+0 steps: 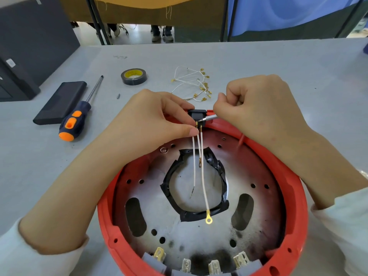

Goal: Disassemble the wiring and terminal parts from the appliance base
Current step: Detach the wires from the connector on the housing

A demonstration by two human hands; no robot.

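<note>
Black socket (pixel 197 114) at 12 o'clock on red base (pixel 298 196) rim. L hand (pixel 159 118) pinching socket & wire tops. R hand (pixel 256 108) clenched round thin metal tool (pixel 210 117), tip entering from 3 o'clock. White wires (pixel 202 166) run toward 6; R nearer terminals.

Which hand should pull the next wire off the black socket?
Left, probably. The left hand already pinches at the white wires just below the black socket, while the right hand grips a small metal tool at the terminals.
</note>
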